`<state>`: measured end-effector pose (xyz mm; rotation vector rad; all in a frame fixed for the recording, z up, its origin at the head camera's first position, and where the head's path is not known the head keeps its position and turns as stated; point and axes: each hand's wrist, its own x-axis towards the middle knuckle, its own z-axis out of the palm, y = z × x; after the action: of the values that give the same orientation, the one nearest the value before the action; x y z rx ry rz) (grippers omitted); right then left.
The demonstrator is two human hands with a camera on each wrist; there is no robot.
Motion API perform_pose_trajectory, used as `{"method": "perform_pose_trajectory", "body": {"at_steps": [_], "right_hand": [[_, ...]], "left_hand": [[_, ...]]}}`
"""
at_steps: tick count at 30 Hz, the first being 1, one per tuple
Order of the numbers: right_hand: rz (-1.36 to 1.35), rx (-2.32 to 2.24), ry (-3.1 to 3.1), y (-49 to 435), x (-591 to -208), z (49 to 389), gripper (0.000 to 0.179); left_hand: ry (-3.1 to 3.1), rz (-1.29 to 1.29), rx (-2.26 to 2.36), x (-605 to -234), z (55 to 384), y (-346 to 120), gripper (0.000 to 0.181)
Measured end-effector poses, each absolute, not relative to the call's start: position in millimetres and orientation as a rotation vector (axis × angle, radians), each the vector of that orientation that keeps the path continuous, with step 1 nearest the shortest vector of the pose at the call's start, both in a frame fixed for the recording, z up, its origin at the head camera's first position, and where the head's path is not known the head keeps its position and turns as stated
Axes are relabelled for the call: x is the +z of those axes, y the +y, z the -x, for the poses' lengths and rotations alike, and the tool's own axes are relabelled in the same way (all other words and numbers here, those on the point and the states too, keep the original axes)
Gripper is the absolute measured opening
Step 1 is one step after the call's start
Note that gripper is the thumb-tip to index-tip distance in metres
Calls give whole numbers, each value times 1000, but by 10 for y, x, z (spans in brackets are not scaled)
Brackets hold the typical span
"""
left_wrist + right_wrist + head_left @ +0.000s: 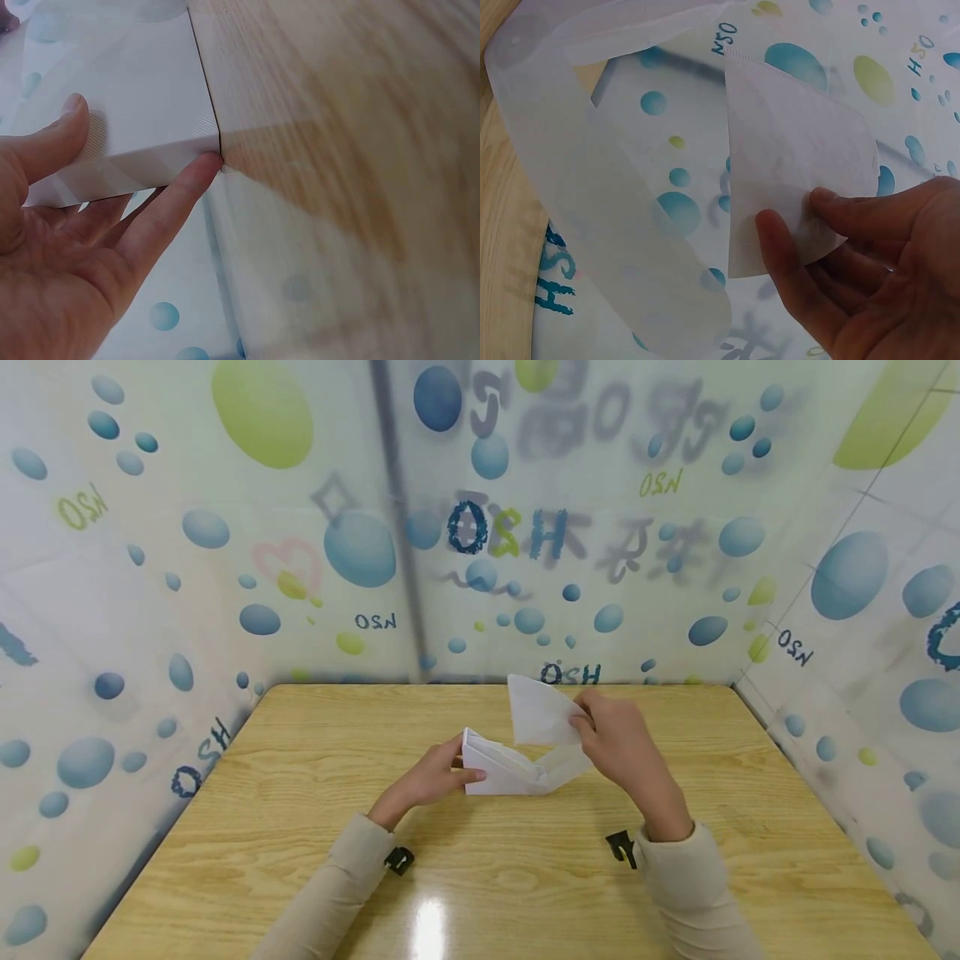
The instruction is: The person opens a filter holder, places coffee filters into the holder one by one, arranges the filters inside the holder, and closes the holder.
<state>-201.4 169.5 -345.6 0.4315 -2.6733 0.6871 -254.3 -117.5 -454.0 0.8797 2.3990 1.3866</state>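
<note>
A white paper coffee filter [538, 712] with a crimped edge is pinched between the thumb and fingers of my right hand [621, 739], up off the table. Lower and to the left, my left hand [433, 775] grips a stack of white filters [495, 779] by its left end, thumb on one face and fingers at the edge. Around that stack is a thin clear plastic bag [607, 210], whose loose, translucent end stretches out to the right, below the raised filter. In the left wrist view the stack [142, 82] looks thick and straight-edged.
A light wood-grain table [480, 860] lies under both hands. Pale walls [600, 593] with blue and green spots and lettering rise at its back and sides. Black clips [400, 860] sit at the cuffs of both sleeves.
</note>
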Motion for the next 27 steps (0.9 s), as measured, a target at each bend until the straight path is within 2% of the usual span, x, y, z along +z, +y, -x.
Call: {"method": "perform_pose_trajectory", "body": {"at_steps": [27], "right_hand": [[-464,739,-2769,1459,-3569,2060,12]], "left_hand": [[2416,-882,1384,-4547,2551,-1173,37]]}}
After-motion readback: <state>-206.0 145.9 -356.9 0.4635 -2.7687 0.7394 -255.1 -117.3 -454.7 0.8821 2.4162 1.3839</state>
